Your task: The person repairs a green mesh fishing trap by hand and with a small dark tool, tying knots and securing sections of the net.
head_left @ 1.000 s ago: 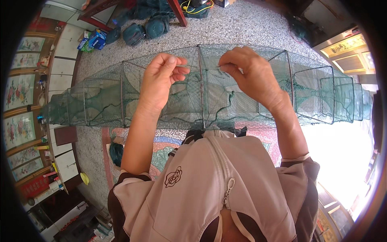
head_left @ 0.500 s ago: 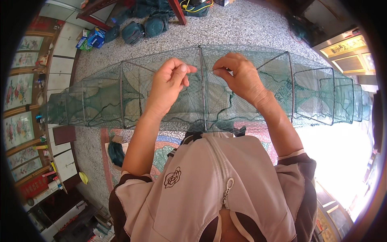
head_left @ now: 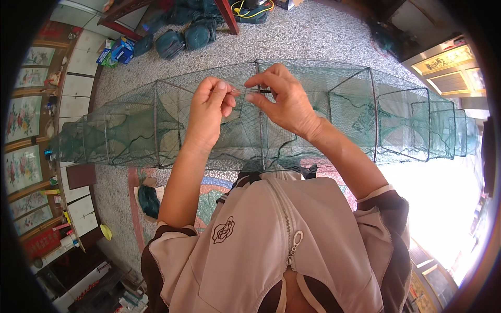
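Note:
A long green mesh net trap [head_left: 209, 136] with dark rectangular wire frames stretches from left to right before me. Above its middle, beside an upright frame bar [head_left: 262, 136], both hands are raised close together. My left hand [head_left: 210, 107] is closed in a pinch, thumb against forefinger. Something thin, like a thread or fine wire, shows at its fingertips, too small to name. Facing those fingertips, my right hand [head_left: 284, 99] has its thumb and forefinger apart, with nothing clearly seen between them. The mesh lies behind both hands.
Rolled dark-green net bundles [head_left: 171, 44] and a blue box [head_left: 122, 49] stand on the speckled floor beyond the trap, near a red wooden leg [head_left: 227, 18]. A dark-green bundle [head_left: 149, 201] lies near left. White cabinets [head_left: 79, 99] line the left side.
My right hand has moved left toward my left fingertips, and its thumb and forefinger have spread apart. The left hand has shifted slightly left, still pinched.

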### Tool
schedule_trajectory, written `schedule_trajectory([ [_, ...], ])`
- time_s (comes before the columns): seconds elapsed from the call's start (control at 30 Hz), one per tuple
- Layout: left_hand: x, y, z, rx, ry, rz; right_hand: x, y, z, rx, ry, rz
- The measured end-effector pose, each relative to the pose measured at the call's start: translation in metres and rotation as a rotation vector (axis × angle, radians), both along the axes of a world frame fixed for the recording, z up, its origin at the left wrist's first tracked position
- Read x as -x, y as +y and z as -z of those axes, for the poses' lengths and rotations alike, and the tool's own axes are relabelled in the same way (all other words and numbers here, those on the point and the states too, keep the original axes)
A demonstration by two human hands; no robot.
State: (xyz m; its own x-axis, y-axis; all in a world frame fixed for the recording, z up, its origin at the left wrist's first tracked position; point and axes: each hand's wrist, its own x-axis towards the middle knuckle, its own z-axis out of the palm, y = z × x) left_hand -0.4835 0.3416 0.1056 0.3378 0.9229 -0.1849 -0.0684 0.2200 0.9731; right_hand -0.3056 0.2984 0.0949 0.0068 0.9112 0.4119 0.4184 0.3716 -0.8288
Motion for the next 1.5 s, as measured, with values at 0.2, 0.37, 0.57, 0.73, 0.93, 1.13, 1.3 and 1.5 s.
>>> schedule_trajectory([
  [0.2, -0.005, -0.006, -0.002, -0.052, -0.034, -0.033, 0.008, 0.001, -0.003, 0.016, -0.142, 0.106],
  [0.37, -0.012, -0.012, -0.002, -0.113, 0.079, -0.021, 0.016, -0.003, -0.018, -0.246, -0.296, 0.132],
  [0.57, -0.019, -0.013, -0.005, -0.398, 0.147, 0.049, 0.017, -0.004, -0.026, -0.36, -0.037, -0.058],
  [0.73, -0.011, -0.004, 0.021, -0.381, 0.184, 0.267, 0.036, -0.016, -0.081, -0.473, 0.005, -0.245],
  [0.93, -0.021, -0.02, 0.017, -0.626, 0.452, 0.159, -0.002, -0.019, -0.101, -0.271, 0.53, -0.233],
  [1.13, -0.031, -0.025, 0.001, -0.523, 0.321, 0.127, -0.076, -0.019, -0.14, -0.36, 0.719, -0.449],
  [1.3, -0.015, -0.01, 0.004, -0.59, 0.357, 0.296, -0.081, -0.011, -0.127, -0.465, 0.313, -0.142],
  [1.5, 0.004, 0.007, -0.017, -0.116, -0.025, 0.244, -0.128, -0.033, -0.111, 0.323, -0.382, -0.038],
])
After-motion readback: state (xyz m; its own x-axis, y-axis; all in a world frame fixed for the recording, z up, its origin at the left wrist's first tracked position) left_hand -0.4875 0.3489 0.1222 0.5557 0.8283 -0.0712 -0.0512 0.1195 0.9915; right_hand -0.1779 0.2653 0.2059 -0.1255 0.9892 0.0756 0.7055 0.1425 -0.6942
